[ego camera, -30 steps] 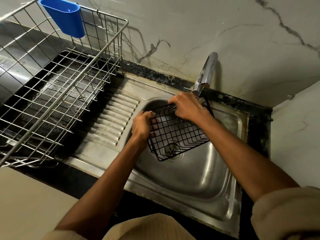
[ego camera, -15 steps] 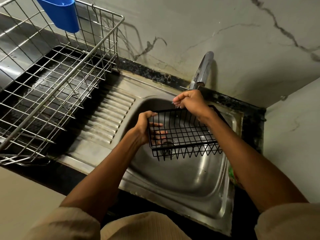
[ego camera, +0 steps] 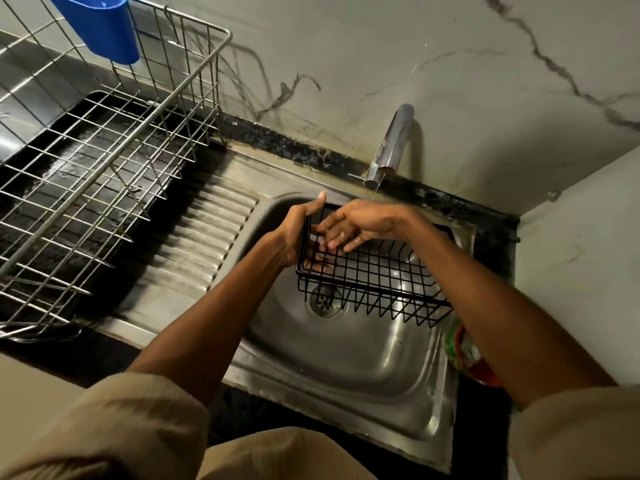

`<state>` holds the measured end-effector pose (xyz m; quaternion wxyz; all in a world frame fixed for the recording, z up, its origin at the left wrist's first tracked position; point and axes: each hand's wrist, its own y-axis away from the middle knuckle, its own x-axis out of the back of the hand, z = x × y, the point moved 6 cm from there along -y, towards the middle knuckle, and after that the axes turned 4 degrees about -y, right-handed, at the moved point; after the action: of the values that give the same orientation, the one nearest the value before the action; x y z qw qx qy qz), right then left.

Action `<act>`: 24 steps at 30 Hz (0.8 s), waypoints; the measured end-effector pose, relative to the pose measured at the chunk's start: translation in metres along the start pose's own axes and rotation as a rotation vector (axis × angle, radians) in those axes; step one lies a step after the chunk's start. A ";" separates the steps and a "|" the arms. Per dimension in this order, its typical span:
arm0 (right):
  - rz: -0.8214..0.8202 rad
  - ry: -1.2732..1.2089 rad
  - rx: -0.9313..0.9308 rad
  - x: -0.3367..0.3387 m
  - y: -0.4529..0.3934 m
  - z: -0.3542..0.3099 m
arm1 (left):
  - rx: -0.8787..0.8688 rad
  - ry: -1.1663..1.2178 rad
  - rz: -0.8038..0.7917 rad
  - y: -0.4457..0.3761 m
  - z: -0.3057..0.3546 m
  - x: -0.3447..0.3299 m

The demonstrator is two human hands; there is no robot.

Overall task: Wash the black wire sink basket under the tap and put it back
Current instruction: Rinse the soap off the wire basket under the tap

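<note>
The steel sink (ego camera: 346, 358) is set in a dark counter, with a wire rack (ego camera: 104, 161) to its left carrying a blue cup (ego camera: 100, 26). The black basket (ego camera: 374, 271) is held over the bowl, below the tap (ego camera: 393, 143), above the drain (ego camera: 323, 302). Its left end is gripped by the left hand (ego camera: 294, 233). The right hand (ego camera: 363, 223) is laid inside it, fingers straight.
</note>
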<state>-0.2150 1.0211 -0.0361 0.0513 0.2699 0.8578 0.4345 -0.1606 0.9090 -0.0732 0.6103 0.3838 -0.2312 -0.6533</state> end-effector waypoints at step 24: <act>0.255 -0.048 0.128 0.031 0.001 -0.015 | -0.110 0.011 0.167 0.023 -0.011 0.034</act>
<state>-0.2462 1.0262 -0.0217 -0.0012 0.3898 0.8410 0.3753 -0.1363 0.8744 -0.0690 0.6841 0.3327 -0.2227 -0.6097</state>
